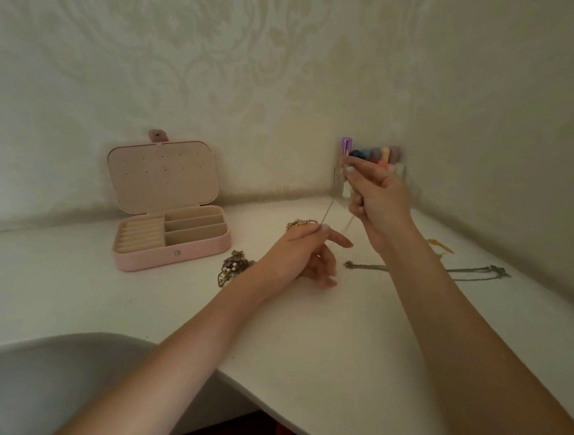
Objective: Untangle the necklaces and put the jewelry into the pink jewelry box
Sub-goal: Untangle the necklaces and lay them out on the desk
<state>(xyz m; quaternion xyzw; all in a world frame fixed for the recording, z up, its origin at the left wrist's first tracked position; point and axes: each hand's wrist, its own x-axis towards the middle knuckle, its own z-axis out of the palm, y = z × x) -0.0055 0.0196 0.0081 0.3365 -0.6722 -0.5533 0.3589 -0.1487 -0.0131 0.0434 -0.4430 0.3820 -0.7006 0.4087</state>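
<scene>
Head view: right hand raised, pinching the top of a thin chain; left hand lower, just above the surface, pinching the same chain between thumb and forefinger, other fingers loosely spread. Pink jewelry box sits open, lid up, well left of both hands, compartments facing up. Tangled jewelry clump lies between box and left wrist, gold piece behind the left hand, silver necklace partly under the right forearm, small bottles in the corner behind the right hand.

on my table: one pink jewelry box, one chain in my two hands, about four other jewelry pieces.
</scene>
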